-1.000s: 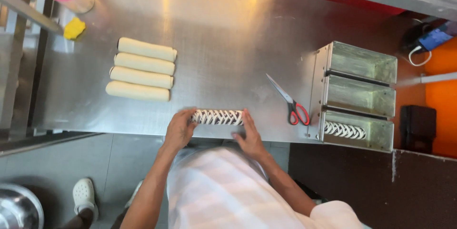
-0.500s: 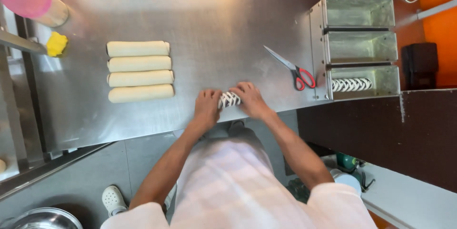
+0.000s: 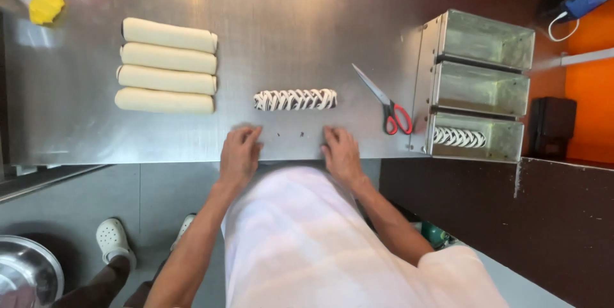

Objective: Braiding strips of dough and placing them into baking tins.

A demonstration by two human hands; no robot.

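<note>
A braided dough loaf (image 3: 295,99), white with dark stripes, lies on the steel table (image 3: 281,20) just beyond both hands. My left hand (image 3: 239,152) rests at the table's near edge, fingers loosely spread, holding nothing. My right hand (image 3: 340,150) sits at the same edge to the right, also with nothing in it. Neither hand touches the loaf. To the left lie several plain rolled dough logs (image 3: 166,65) side by side. At the right stands a strap of three metal loaf tins (image 3: 483,84); the nearest tin holds another braided loaf (image 3: 458,136).
Red-handled scissors (image 3: 386,103) lie between the loaf and the tins. A yellow lump (image 3: 45,6) sits at the far left corner. A metal bowl (image 3: 25,275) and another person's white shoes (image 3: 112,239) are on the floor at lower left. A dark counter runs at the right.
Both hands were closed around the braided loaf at the table edge; now the loaf lies farther in on the table and both hands have let go and drawn back.
</note>
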